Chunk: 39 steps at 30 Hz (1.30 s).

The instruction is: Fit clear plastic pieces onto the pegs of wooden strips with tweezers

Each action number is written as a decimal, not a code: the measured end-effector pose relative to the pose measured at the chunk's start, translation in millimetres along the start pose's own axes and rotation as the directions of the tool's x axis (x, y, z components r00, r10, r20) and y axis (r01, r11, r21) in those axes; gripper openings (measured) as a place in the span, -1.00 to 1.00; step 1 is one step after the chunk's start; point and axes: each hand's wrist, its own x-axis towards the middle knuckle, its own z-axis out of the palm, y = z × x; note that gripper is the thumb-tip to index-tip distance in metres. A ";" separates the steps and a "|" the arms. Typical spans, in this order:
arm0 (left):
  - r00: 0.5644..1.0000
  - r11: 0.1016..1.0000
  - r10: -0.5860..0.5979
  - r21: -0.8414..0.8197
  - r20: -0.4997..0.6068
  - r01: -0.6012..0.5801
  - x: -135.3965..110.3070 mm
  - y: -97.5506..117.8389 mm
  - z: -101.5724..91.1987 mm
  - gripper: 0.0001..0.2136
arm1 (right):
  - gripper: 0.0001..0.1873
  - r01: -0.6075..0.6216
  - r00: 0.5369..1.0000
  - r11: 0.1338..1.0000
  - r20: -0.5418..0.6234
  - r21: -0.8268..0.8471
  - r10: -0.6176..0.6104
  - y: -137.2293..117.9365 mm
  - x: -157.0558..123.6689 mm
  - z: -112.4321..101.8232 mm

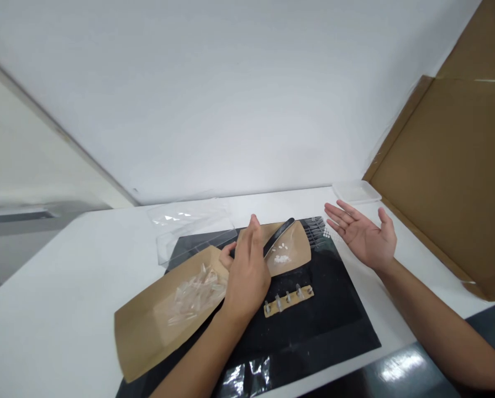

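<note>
Currently both of the person's hands are raised over the bench, well apart. Right hand (366,237): wide open, palm up, fingers stretched and thumb spread; holding nothing, above the white table (44,276) beyond the right edge of the black mat (330,309). Left hand (249,271): seen edge-on, part open, fingers pointing away from the body and one digit out to the left; no object visible in it, though the palm is largely hidden from me and I cannot tell for certain. It is in front of the meeting point of two brown paper trays. Larger tray (142,340), on the left, carries a loose heap of clear plastic pieces (193,296). Smaller tray (299,249), behind and to the right of that hand, contains small white bits (281,258) and black tweezers (278,235), which lie aslant with the upper end toward the far rim; lower tips not clear. Nearer the person, a narrow tan strip (289,301) rests on the mat, with five small clear parts along it. At the mat's far right corner: a row of small clear pieces (315,232). Farther back, by the wall, a shallow clear box (357,191); brown cardboard (450,177) stands on the right.
</note>
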 end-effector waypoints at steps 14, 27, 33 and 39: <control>0.989 0.989 0.147 -0.013 0.001 -0.147 -0.1 2.4 -2.1 -0.18 | 0.10 -0.204 0.971 0.874 0.207 0.441 0.123 -21.7 -11.1 15.4; 0.981 0.978 0.171 -0.107 -0.092 -0.180 2.9 1.7 -9.9 -0.61 | -0.65 0.019 0.991 0.988 0.130 0.155 -0.039 -12.5 -18.5 23.5; 0.983 0.991 0.129 -0.059 0.132 -0.122 -4.3 -0.1 -0.8 -0.07 | -0.96 0.238 0.971 0.942 0.081 -0.237 -0.225 -5.8 -14.7 21.8; 0.945 0.982 0.184 -0.082 0.269 -0.168 -4.7 0.4 -1.4 0.01 | -0.83 0.174 0.985 0.868 0.096 -0.465 -0.147 6.3 -16.0 15.8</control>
